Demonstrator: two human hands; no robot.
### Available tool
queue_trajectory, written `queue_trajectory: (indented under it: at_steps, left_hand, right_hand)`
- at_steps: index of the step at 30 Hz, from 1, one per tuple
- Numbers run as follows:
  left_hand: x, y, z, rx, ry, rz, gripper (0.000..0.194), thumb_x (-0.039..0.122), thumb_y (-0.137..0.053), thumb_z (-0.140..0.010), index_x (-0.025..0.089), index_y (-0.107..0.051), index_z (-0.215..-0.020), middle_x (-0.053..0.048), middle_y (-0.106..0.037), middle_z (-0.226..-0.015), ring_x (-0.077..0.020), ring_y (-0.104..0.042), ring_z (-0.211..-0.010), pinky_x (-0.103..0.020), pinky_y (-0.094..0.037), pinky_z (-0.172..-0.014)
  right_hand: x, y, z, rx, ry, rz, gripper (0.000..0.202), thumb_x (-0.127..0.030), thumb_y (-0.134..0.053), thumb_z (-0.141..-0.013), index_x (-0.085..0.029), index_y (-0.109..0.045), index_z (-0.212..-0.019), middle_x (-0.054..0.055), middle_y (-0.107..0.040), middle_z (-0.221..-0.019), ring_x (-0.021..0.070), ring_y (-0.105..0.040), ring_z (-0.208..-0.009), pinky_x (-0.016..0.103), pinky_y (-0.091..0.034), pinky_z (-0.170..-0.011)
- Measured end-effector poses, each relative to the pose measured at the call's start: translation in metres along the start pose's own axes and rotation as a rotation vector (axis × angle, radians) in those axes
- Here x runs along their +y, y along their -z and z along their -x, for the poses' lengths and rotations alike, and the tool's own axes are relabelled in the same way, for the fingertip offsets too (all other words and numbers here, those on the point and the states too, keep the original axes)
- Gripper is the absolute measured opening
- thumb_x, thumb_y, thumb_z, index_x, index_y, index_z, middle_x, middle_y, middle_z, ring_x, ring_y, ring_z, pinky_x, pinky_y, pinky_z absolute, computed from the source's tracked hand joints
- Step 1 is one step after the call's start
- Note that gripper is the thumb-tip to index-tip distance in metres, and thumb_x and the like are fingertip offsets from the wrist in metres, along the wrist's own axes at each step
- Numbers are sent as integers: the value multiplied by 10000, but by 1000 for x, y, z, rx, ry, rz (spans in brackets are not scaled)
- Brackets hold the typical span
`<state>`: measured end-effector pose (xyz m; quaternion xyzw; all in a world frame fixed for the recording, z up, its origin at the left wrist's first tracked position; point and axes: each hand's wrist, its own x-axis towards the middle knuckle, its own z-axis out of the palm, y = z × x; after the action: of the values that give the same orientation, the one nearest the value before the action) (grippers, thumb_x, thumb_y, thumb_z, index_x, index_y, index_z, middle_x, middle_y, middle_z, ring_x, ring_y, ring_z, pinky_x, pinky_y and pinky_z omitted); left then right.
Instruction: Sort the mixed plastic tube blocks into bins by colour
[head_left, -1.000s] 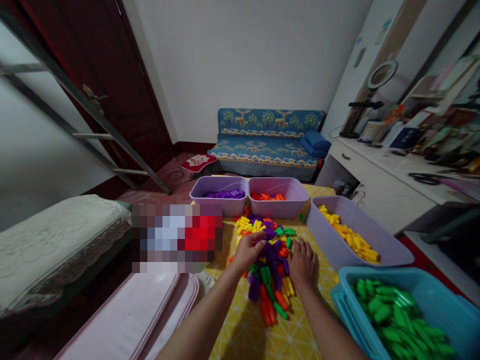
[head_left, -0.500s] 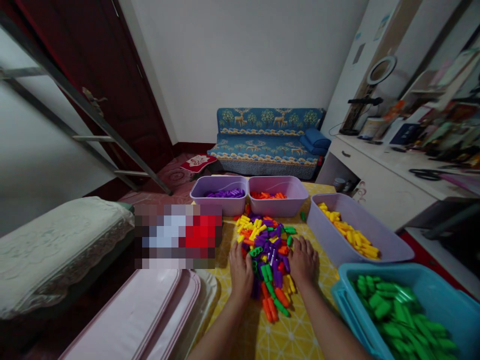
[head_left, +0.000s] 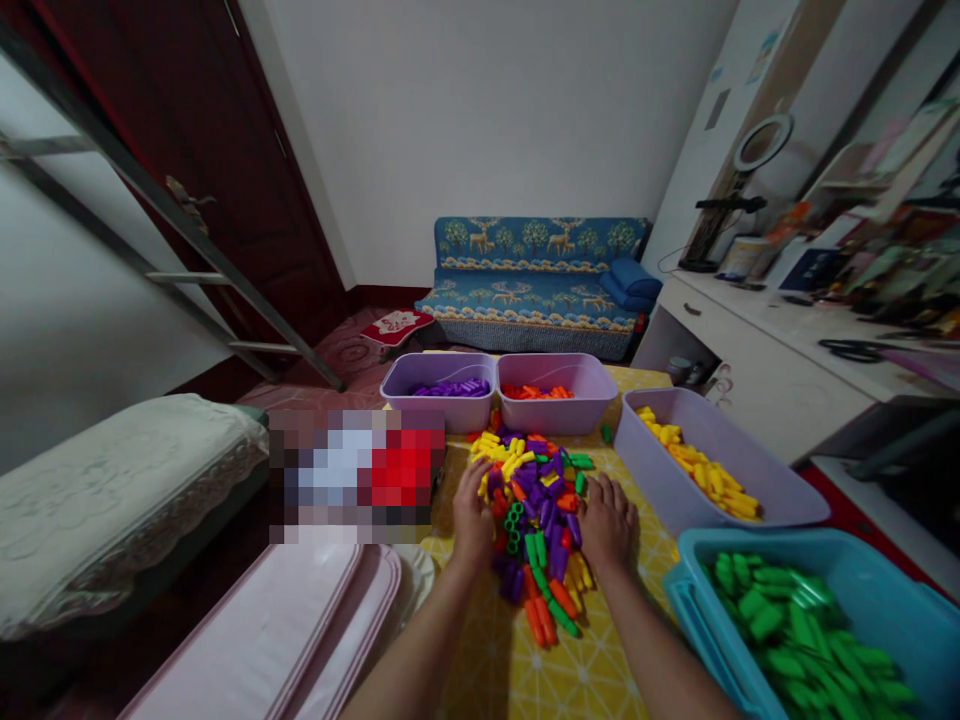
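Observation:
A mixed heap of small plastic toy pieces (head_left: 551,500) in purple, green, orange, yellow and red lies on a yellow patterned tablecloth (head_left: 540,680). My left hand (head_left: 472,515) rests along the heap's left side. Its fingers look apart and touch the yellow and purple pieces there; the fingertips are partly hidden. Against the right side lies my right hand (head_left: 609,515), palm down with fingers spread, holding nothing. A chain of green pieces (head_left: 551,590) curves toward the near end, beside some orange pieces (head_left: 538,622).
Behind the heap stand a lilac bin of purple pieces (head_left: 436,412) and one of orange pieces (head_left: 556,412). To the right are a lilac bin of yellow pieces (head_left: 675,490) and a blue bin of green pieces (head_left: 697,600). Pink lids (head_left: 255,640) lie at left.
My left hand has shifted a little left and away from me, uncovering green and purple pieces at the heap's left edge. My right hand has stayed nearly still.

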<state>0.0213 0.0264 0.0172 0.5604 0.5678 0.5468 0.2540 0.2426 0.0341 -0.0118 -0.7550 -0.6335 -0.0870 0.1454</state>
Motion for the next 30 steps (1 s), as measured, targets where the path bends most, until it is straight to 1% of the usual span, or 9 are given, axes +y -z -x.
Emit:
queue_trajectory:
  at_steps: [2, 5, 9, 12, 17, 20, 24, 28, 30]
  left_hand:
    - [-14, 7, 2, 41, 33, -140, 527, 84, -489, -746, 175, -607, -1252, -113, -557, -1389, -238, -516, -1300, -401, -405, -1120]
    - [-29, 12, 3, 0, 82, -279, 515, 122, -513, -789, 132, -561, -1301, -170, -496, -1440, -263, -540, -1276, -409, -419, -1101]
    - [-30, 7, 3, -100, 132, -486, 457, 147, -484, -849, 109, -561, -1298, -202, -424, -1500, -287, -478, -1343, -416, -412, -1100]
    - [-27, 3, 7, -119, 101, -602, 498, 175, -448, -890, 91, -492, -1379, -207, -419, -1506, -299, -421, -1388, -438, -378, -1127]
    - [-30, 2, 11, -114, 50, -652, 494, 192, -404, -920, 118, -483, -1402, -177, -434, -1507, -283, -431, -1385, -426, -385, -1126]
    - [-29, 3, 11, -119, 42, -667, 485, 214, -402, -931, 115, -491, -1398, -174, -426, -1514, -287, -418, -1393, -428, -374, -1136]
    - [-24, 3, 10, -131, 52, -673, 487, 232, -390, -943, 95, -490, -1400, -183, -408, -1523, -293, -396, -1407, -427, -360, -1147]
    - [-25, 2, 11, -146, 51, -668, 501, 245, -378, -948, 78, -474, -1410, -191, -393, -1530, -299, -360, -1426, -428, -339, -1158]
    - [-27, 2, 12, -140, 47, -662, 502, 256, -376, -950, 89, -471, -1413, -180, -382, -1540, -295, -353, -1431, -417, -336, -1159]
  right_hand:
    - [0, -1, 0, 5, -3, -3, 437, -259, -432, -912, -185, -532, -1331, 115, -461, -1477, 280, -343, -1372, 463, -289, -1081]
    - [1, -3, 0, 8, -4, -8, 441, -237, -439, -902, -182, -531, -1330, 115, -461, -1477, 274, -346, -1372, 452, -284, -1085]
    - [1, -4, 0, 5, -7, -8, 436, -240, -444, -905, -177, -532, -1327, 122, -455, -1481, 284, -340, -1377, 470, -278, -1088]
    - [1, -2, 0, 4, -7, -7, 428, -250, -436, -916, -169, -533, -1325, 124, -457, -1481, 287, -342, -1378, 468, -282, -1085]
    - [-1, 5, 1, 10, -15, -40, 419, -244, -421, -915, -171, -553, -1306, 109, -483, -1467, 278, -363, -1369, 449, -286, -1087]
    - [2, 3, 1, 29, -20, -106, 417, -250, -404, -915, -171, -575, -1287, 110, -504, -1449, 272, -377, -1365, 458, -285, -1093]
    - [11, -8, -2, 88, -44, -289, 421, -282, -342, -926, -156, -643, -1192, 124, -587, -1357, 248, -447, -1315, 438, -318, -1088]
    - [17, -16, -6, 172, -75, -509, 449, -314, -336, -891, -101, -682, -1083, 176, -676, -1187, 236, -575, -1157, 391, -397, -1035]
    - [16, -14, -8, 186, -114, -576, 454, -351, -359, -871, -106, -685, -1073, 176, -692, -1143, 236, -607, -1094, 388, -426, -1005]
